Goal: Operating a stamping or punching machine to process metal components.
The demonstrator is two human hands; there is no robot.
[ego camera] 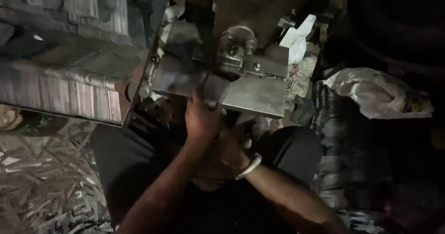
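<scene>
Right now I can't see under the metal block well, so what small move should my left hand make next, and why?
Probably ease the left hand back slightly: its fingers sit at the metal block's front edge, crowded against the right hand.

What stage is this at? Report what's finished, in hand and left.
Finished: pale strip offcuts litter the floor. In hand: the left hand reaches to the grey metal press machine's front edge; the right hand sits behind it, contents hidden. Left: stacked striped bundles beside the machine.

Two hands (213,132), one metal press (232,71)
</scene>
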